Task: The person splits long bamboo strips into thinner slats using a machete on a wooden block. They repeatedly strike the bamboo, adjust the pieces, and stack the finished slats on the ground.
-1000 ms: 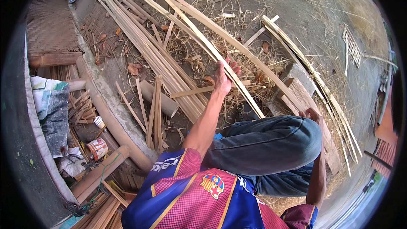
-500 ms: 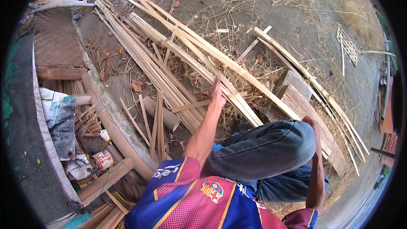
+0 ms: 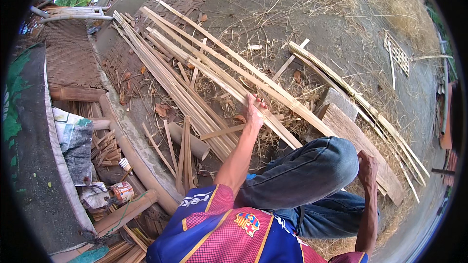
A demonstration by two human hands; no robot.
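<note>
My left hand (image 3: 254, 112) is closed round long pale bamboo strips (image 3: 217, 74) in front of my raised knee. The strips slant from the far left toward the knee, and their near ends pass beside and behind it. Its fingertips curl over the strips' far side. Beside the knee, my right hand (image 3: 367, 166) is closed like a fist; whatever it may hold is hidden. A wooden plank (image 3: 358, 139) leans on a grey block (image 3: 341, 103) just beyond the knee.
A bundle of split bamboo (image 3: 161, 75) lies to the left, near a bamboo tube (image 3: 187, 141). More strips (image 3: 358, 97) lie at the right. Curly shavings (image 3: 287, 109) and dry leaves cover the ground. At the left, a bamboo frame (image 3: 134, 153) holds scraps and a cup (image 3: 122, 191).
The long strips have shifted toward the far left and spread apart slightly. My left hand has turned, showing its fingertips. My right hand has dropped a little beside the knee.
</note>
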